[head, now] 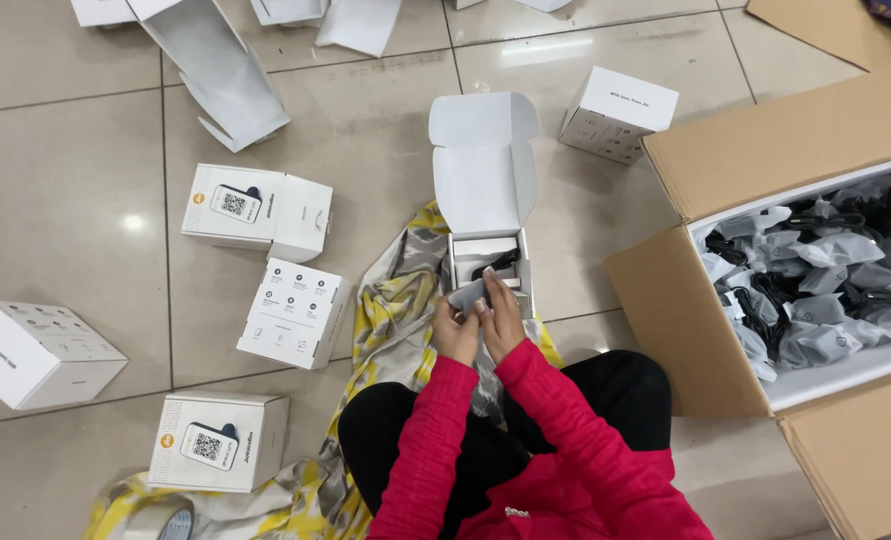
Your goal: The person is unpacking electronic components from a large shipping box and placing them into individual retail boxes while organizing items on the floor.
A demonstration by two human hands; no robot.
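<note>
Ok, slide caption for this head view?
Both hands, left hand and right hand, at an open white box beside a cable-filled carton.

The beige tiled floor [55,200] is smooth and glossy, throwing back lamp glare. The small open white mailer box [484,190] is matt card, like the closed white printed cartons [295,312] around it. The large brown shipping carton [765,150] is dull, rough corrugated cardboard, filled with shiny grey plastic pouches [825,290]. The yellow-and-grey patterned cloth [400,310] looks soft. The red sleeves [525,420] are ribbed knit.
</note>
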